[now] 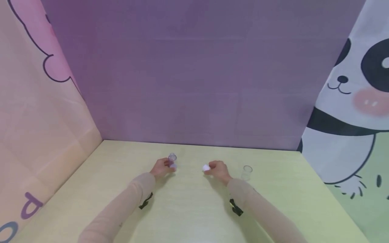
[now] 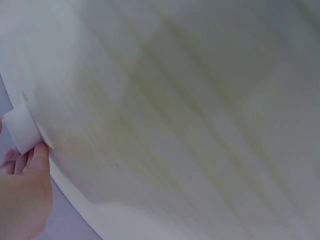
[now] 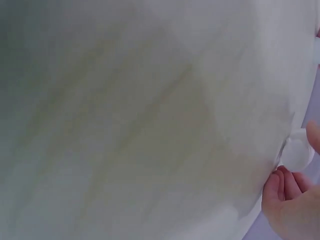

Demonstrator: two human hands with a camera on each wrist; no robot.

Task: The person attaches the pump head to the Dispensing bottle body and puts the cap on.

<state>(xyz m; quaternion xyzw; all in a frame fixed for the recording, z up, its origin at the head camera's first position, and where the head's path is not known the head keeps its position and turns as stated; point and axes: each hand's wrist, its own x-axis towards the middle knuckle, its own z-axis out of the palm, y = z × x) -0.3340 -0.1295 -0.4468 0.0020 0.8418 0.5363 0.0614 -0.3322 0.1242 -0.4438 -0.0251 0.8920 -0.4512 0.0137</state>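
Two pale sleeves [image 1: 109, 216] rise from the bottom of the frame over a light wooden tabletop [image 1: 182, 209], a dark fitting [image 1: 236, 207] below each cuff. Left of centre, we see the left hand [image 1: 161, 167] gripping a small clear container [image 1: 172, 157] with a round rim and a whitish lower part (whether that is contents, we cannot tell). Right of centre, the right hand [image 1: 220, 170] pinches a round white piece [image 1: 206, 167] between thumb and fingers. A stretch of tabletop separates the hands; more extends outward on both sides. Farther right, a clear cup [image 1: 246, 175] stands apart from them. Beyond, the back edge meets a purple backdrop [image 1: 197, 77], between a pink printed panel [image 1: 39, 111] at left and a panda print [image 1: 370, 77] at right.
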